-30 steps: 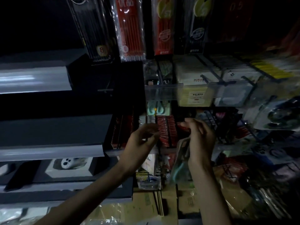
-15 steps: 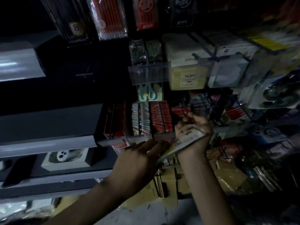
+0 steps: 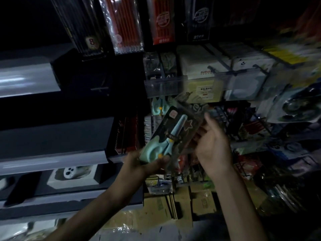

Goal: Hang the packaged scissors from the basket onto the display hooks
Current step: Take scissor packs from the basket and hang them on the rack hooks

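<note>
A pack of mint-green scissors on a dark card faces me, tilted with its top toward the upper right. My left hand grips its lower end, by the handles. Behind and to the right, my right hand holds a second clear pack whose top sticks up above the first; its contents are blurred. Another green scissors pack hangs on the display behind, under a clear shelf strip. Black wire hooks stand to the right of my hands. The basket is not in view.
Hanging pencil packs fill the top. White boxes sit behind a clear rail. Grey shelves run along the left. Cardboard boxes lie on the floor below. Blister packs crowd the right.
My left hand has taken the bottom of a scissors pack and turned its front toward me. The packs have risen higher in front of the display.
</note>
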A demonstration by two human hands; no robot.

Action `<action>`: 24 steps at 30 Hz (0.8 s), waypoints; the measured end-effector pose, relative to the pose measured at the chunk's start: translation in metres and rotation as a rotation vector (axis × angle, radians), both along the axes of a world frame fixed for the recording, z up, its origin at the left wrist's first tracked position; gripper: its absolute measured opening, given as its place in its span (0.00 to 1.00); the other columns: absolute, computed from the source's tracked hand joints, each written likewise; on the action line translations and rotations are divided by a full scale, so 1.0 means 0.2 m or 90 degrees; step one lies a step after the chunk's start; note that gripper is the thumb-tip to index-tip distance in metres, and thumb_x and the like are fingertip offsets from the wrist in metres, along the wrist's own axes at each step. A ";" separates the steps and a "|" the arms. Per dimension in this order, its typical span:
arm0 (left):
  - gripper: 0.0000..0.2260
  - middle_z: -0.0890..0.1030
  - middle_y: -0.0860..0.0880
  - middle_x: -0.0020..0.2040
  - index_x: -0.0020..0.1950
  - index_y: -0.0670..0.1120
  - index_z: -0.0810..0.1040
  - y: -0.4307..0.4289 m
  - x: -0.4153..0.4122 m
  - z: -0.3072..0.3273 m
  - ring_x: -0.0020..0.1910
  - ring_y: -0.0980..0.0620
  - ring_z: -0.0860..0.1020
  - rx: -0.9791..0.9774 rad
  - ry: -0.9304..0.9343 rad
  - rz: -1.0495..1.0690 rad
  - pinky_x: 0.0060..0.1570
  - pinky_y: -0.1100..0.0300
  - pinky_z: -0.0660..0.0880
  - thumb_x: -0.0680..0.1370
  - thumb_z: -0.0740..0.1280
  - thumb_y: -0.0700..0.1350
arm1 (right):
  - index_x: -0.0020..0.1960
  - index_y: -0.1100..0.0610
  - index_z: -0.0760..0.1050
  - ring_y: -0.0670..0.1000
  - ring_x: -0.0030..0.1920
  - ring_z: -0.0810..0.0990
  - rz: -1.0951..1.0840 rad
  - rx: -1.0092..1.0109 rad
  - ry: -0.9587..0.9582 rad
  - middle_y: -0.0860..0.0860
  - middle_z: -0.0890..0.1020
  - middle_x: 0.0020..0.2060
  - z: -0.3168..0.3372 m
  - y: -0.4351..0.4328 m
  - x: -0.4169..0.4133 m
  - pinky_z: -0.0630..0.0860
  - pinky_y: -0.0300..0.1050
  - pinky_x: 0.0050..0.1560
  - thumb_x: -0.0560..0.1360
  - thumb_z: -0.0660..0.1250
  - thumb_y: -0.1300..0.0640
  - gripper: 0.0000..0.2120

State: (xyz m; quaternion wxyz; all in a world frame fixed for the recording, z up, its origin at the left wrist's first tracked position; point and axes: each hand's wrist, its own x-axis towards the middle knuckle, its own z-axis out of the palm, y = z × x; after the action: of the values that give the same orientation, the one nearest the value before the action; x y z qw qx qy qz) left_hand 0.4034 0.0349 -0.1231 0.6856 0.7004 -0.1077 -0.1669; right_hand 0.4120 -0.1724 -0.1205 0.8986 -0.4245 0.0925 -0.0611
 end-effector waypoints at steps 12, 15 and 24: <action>0.19 0.87 0.54 0.57 0.64 0.48 0.82 0.12 0.07 -0.02 0.58 0.54 0.85 0.119 -0.118 0.002 0.50 0.62 0.82 0.74 0.76 0.49 | 0.52 0.50 0.85 0.52 0.57 0.85 -0.115 -0.329 -0.020 0.51 0.88 0.51 -0.05 -0.07 -0.01 0.78 0.55 0.62 0.77 0.74 0.54 0.05; 0.19 0.87 0.52 0.55 0.64 0.49 0.81 0.07 0.11 0.04 0.56 0.54 0.86 0.078 -0.142 0.030 0.52 0.62 0.81 0.74 0.75 0.50 | 0.52 0.50 0.85 0.49 0.56 0.85 -0.097 -0.355 -0.032 0.49 0.88 0.50 -0.03 -0.04 -0.02 0.79 0.50 0.59 0.77 0.73 0.55 0.05; 0.08 0.88 0.44 0.45 0.52 0.37 0.84 -0.07 0.20 0.13 0.44 0.50 0.86 -0.012 -0.154 0.114 0.42 0.60 0.82 0.81 0.71 0.42 | 0.54 0.55 0.84 0.47 0.55 0.85 -0.120 -0.351 -0.107 0.49 0.88 0.50 0.00 0.08 -0.02 0.78 0.36 0.52 0.78 0.72 0.57 0.06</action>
State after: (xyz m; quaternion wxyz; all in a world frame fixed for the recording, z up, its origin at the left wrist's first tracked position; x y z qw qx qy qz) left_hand 0.4441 0.0219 -0.0976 0.6863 0.7158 -0.1280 -0.0186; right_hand 0.4070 -0.1568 -0.1203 0.7442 -0.6356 0.0368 -0.2021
